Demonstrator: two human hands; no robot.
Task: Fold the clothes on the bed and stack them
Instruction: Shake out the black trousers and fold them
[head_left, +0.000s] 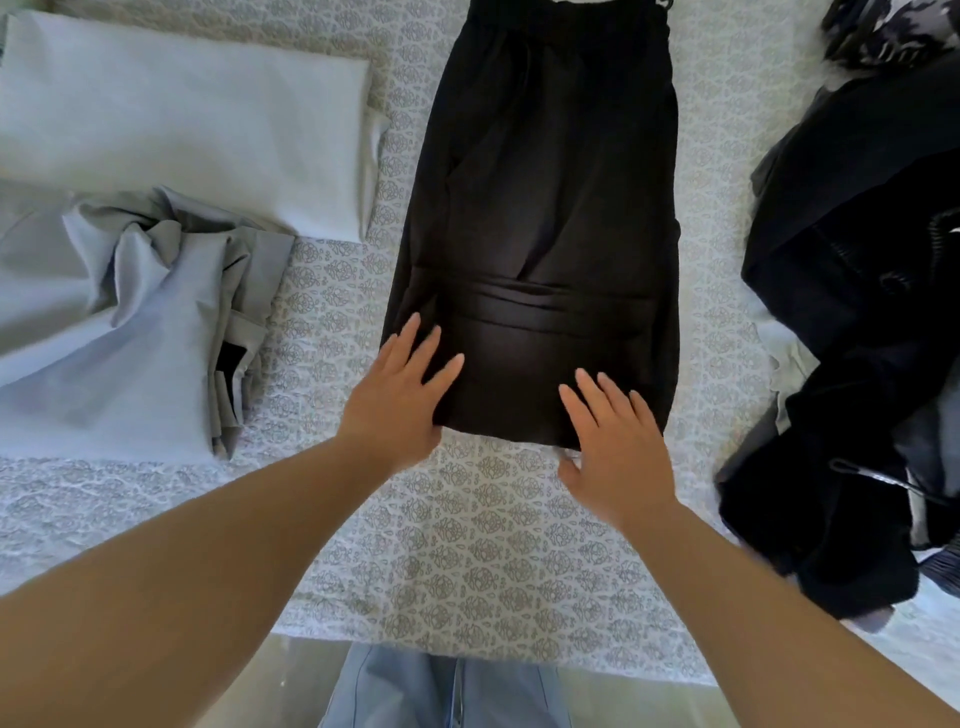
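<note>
A black garment (545, 208), folded lengthwise into a long strip with its elastic waistband at the far end, lies in the middle of the bed. My left hand (402, 395) lies flat with straight fingers on its near left corner. My right hand (615, 439) rests flat on its near right corner, fingers spread. A light grey folded piece (182, 124) lies at the far left. In front of it sits a crumpled grey garment (130, 322).
A heap of dark unfolded clothes (857, 338) fills the right side of the bed. The patterned bedspread (493, 561) shows between me and the black garment. The bed's near edge runs just above my jeans (447, 691).
</note>
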